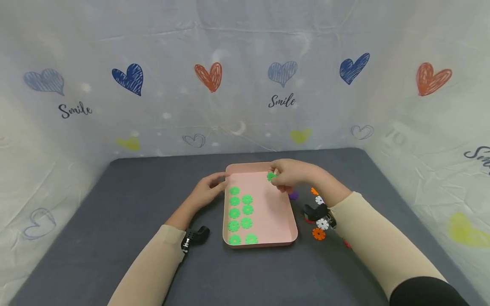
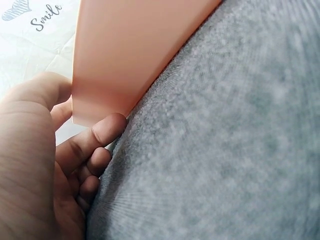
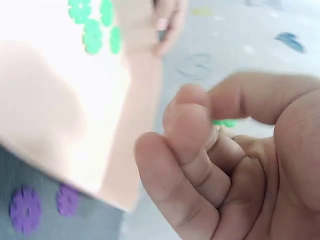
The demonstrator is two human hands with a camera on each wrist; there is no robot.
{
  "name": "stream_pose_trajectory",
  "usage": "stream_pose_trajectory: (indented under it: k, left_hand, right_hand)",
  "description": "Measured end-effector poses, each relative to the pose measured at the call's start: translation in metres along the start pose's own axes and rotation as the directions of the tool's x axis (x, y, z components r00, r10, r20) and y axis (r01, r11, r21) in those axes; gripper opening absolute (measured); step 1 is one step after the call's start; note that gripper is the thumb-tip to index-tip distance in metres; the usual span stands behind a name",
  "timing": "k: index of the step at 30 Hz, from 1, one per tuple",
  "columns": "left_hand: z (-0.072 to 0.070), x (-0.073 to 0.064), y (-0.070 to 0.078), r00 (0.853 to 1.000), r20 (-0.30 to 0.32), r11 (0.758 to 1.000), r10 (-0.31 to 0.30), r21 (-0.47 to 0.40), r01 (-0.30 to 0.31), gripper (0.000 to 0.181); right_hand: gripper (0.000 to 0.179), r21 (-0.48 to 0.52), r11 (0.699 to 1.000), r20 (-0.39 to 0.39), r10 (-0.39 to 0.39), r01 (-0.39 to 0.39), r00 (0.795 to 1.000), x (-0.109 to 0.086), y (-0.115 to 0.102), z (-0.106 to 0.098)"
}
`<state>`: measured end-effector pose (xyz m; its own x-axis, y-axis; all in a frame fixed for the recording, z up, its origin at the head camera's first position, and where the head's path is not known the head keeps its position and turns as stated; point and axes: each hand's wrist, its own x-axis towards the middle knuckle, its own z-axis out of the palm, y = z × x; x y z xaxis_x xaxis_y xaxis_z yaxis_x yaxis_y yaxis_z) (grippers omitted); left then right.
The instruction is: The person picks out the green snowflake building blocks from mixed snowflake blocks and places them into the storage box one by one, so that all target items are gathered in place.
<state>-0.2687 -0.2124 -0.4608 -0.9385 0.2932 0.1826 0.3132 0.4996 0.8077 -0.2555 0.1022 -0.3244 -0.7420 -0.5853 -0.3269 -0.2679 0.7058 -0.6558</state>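
A shallow pink tray (image 1: 269, 212) lies on the dark cloth. Inside it, green notched building discs (image 1: 247, 209) form two columns along the left side. My left hand (image 1: 206, 191) holds the tray by its left edge near the far corner; in the left wrist view its fingertips (image 2: 110, 129) are right at the tray's outer wall (image 2: 125, 55). Over the tray's far right part, my right hand (image 1: 292, 173) pinches one green notched disc (image 1: 271, 176) between thumb and fingers. That disc is mostly hidden behind the fingers in the right wrist view.
Right of the tray lie loose discs: purple ones (image 3: 26, 210), white ones (image 1: 322, 224) and orange ones (image 1: 318, 233), with red ones partly under the right forearm. A pale curtain (image 1: 245, 119) printed with hearts stands behind the table (image 1: 164, 170).
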Motion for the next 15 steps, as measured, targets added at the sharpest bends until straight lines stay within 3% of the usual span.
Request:
stream_pose_trajectory:
  k: [6,8,12,15]
  left_hand:
    - [-0.001,0.001,0.001,1.000,0.000,1.000,0.004,0.006,-0.004,0.043]
    - [-0.001,0.000,0.001,1.000,0.004,1.000,0.002,0.003,-0.002,0.043]
    - [0.000,0.000,0.002,1.000,0.007,1.000,-0.004,-0.003,0.004,0.043]
    - [-0.001,0.000,0.001,1.000,0.006,1.000,-0.012,-0.003,0.012,0.042]
  right_hand:
    - [0.021,-0.167,0.983,-0.040,0.066,-0.072,0.997,0.048,-0.009,0.017]
    - [0.033,-0.269,0.958,-0.069,0.080,-0.096,0.994,0.061,-0.011,0.025]
    - [0.050,-0.461,0.879,-0.152,0.059,-0.124,0.987,0.086,-0.009,0.042]
    - [0.048,-0.442,0.887,-0.185,0.055,-0.133,0.981,0.095,-0.009,0.052]
